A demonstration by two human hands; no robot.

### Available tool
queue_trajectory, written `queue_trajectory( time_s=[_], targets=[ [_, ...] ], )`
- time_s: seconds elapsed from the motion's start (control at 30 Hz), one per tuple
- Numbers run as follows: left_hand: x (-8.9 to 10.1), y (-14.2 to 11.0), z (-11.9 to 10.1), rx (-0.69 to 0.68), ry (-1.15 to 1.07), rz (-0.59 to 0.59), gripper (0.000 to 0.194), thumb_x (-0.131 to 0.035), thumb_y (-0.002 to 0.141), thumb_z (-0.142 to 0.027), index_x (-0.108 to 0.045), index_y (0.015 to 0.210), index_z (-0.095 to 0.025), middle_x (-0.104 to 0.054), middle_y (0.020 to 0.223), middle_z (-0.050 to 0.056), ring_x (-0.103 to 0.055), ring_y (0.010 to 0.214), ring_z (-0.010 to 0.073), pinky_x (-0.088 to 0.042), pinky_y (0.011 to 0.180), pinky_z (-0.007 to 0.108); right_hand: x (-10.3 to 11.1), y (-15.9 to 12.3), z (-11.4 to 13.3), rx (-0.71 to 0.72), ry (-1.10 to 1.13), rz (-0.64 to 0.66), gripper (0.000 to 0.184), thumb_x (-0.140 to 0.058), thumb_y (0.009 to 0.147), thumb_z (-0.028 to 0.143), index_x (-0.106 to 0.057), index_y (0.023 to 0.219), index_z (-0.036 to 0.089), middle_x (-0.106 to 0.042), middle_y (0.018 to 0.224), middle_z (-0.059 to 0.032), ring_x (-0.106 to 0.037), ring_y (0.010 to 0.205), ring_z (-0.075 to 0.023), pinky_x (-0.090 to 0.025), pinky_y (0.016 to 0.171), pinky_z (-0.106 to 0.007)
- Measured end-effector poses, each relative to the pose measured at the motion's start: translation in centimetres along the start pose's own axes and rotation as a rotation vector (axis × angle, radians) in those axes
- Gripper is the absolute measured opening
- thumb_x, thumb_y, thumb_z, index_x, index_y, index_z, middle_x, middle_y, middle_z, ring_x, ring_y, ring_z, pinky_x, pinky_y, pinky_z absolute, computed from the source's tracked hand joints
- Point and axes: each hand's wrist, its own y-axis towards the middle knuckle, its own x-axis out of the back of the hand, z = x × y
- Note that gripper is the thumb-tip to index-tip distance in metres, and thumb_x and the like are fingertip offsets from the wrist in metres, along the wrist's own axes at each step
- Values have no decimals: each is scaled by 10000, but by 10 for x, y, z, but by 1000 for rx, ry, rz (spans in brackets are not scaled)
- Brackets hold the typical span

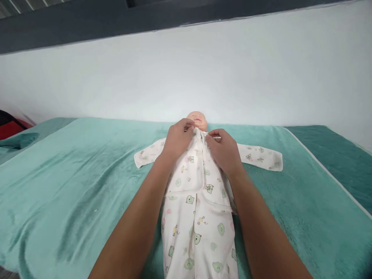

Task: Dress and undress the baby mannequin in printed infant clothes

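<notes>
A baby doll [198,118] lies on its back, its head toward the wall. It wears a white long-sleeved baby jacket [186,174] printed with small green bears, above matching trousers [213,244]. At the left side of the collar, my left hand [180,135] has its fingers closed on the fabric by the doll's chin. My right hand [222,147] pinches the collar's right side. Between the hands the front edges of the jacket meet near the neck. Both sleeves stretch out flat to the sides. My fingers partly hide the collar and whatever fastening is there.
A light green plush blanket [87,174] with some wrinkles covers the bed. Darker green cloth [334,155] shows at the right. Behind stands a white wall [186,77] with a dark band on top. A red and black item [11,126] sits at the far left.
</notes>
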Motion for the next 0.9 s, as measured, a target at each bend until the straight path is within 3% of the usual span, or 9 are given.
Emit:
queue_trajectory(
  time_s=[0.2, 0.33, 0.47, 0.63, 0.73, 0.9],
  targets=[
    [-10, 15, 9, 51, 67, -49, 140, -577, 829, -184, -712, 797, -201, -747, 956, 41, -667, 942, 200, -491, 869, 321, -5, -3, 8, 27, -199, 44, 289, -652, 851, 477, -595, 952, 212, -650, 1069, -90, -625, 918, -235, -455, 824, -386],
    [-13, 13, 12, 14, 84, -60, 162, -560, 838, -169, -712, 787, -193, -730, 965, 41, -651, 970, 196, -484, 903, 322, -8, -4, 12, 27, -324, 48, 262, -614, 879, 460, -577, 952, 211, -644, 1085, -104, -613, 922, -244, -438, 811, -383],
    [-13, 12, 14, -10, 82, -25, 184, -550, 868, -188, -731, 838, -199, -736, 1029, 47, -651, 997, 196, -483, 929, 328, -12, 4, 17, 34, -462, 71, 160, -556, 896, 360, -556, 834, 212, -670, 947, -88, -599, 856, -239, -418, 771, -370],
    [-10, 10, 14, 12, 47, 15, 192, -570, 877, -208, -755, 928, -216, -747, 1124, 54, -662, 1057, 205, -490, 971, 330, -16, 23, 22, 13, -640, 88, 192, -573, 849, 256, -484, 682, 223, -618, 737, -56, -549, 732, -213, -385, 693, -346],
    [-7, 10, 14, 32, 10, 36, 221, -572, 882, -213, -759, 1000, -218, -744, 1174, 49, -660, 1095, 200, -492, 990, 320, -9, 32, 18, -35, -500, 105, 270, -613, 814, 239, -450, 599, 226, -527, 619, -7, -462, 623, -162, -350, 612, -314],
    [-6, 9, 14, 0, -21, 86, 258, -550, 885, -190, -777, 996, -244, -756, 1160, 14, -668, 1091, 193, -501, 986, 315, -4, 40, 10, -118, 73, 102, 251, -628, 832, 299, -520, 624, 210, -487, 587, 29, -426, 553, -118, -361, 542, -282]
  ],
)
